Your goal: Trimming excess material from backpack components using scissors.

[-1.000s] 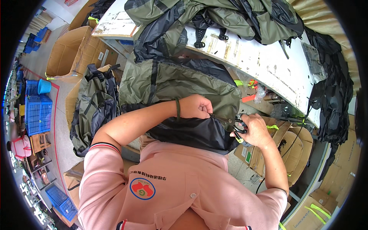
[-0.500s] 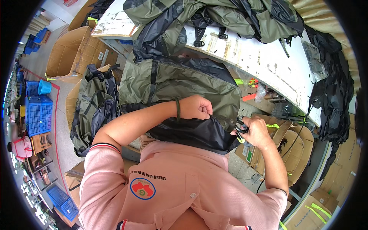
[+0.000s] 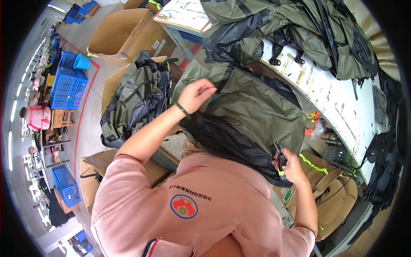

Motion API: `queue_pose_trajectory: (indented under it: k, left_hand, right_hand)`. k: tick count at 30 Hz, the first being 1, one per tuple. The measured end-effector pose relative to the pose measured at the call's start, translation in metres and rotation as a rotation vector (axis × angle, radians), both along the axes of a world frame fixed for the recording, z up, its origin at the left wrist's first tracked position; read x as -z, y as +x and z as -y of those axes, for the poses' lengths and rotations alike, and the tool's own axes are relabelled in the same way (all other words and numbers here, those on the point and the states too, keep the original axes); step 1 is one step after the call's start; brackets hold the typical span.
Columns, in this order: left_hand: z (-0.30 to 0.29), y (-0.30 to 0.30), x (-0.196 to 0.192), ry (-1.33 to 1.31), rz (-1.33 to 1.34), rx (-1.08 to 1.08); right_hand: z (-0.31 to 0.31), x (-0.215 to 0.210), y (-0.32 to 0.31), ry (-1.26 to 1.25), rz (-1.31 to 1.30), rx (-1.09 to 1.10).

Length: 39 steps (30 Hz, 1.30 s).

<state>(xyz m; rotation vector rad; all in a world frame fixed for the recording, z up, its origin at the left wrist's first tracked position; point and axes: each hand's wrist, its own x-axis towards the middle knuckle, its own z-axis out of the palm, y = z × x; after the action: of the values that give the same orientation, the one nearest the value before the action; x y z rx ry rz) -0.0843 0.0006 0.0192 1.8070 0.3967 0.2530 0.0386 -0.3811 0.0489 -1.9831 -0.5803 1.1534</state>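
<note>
Across my lap lies a large olive-green and black fabric bag, its far end meeting the work table. My left hand is over its left part beside a dark strip, fingers curled; whether anything is pinched in them cannot be made out. At the bag's right end, my right hand grips small black scissors with a yellowish part low on them. Their pointed tip is up against the olive fabric.
A white worn table bears piled olive and black bags. Another such bag sits at left by cardboard boxes. Open cartons stand at lower right. Blue crates and a blue bucket are farther left.
My left hand has left the black fabric edge and moved left and up over the olive part. The scissors in my right hand now point more upward. The view has turned leftward.
</note>
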Motion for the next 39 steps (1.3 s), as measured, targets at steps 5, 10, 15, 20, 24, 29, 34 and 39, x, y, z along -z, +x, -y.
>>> queue_pose_trajectory:
  k: [5, 10, 15, 20, 24, 29, 34, 39]
  left_hand:
    - [-0.011, -0.066, 0.018, 0.404, -0.135, -0.022]
    - [0.0, -0.083, 0.032, 0.671, -0.14, 0.218]
    - [-0.005, -0.087, 0.049, 0.703, -0.243, 0.232]
    - [0.002, -0.086, 0.034, 0.631, -0.043, 0.092]
    - [0.003, -0.084, 0.033, 0.409, 0.174, -0.245]
    - [-0.01, -0.081, 0.014, 0.396, 0.201, -0.12]
    - [0.007, -0.073, 0.02, 0.867, 0.108, 0.317]
    - [0.01, -0.073, 0.023, 0.776, 0.189, 0.173]
  right_hand:
    - [0.004, 0.012, -0.005, -0.033, 0.267, -0.139]
    - [0.01, 0.015, -0.001, -0.16, 0.36, -0.276]
    - [0.012, 0.006, -0.006, -0.144, 0.345, -0.277]
    - [0.015, 0.003, -0.01, -0.162, 0.408, -0.259]
    - [0.021, 0.006, -0.01, -0.174, 0.443, -0.257]
    - [0.021, 0.011, -0.011, -0.179, 0.409, -0.214]
    - [0.02, 0.011, -0.012, -0.186, 0.395, -0.208]
    - [0.022, 0.011, -0.015, -0.195, 0.381, -0.199]
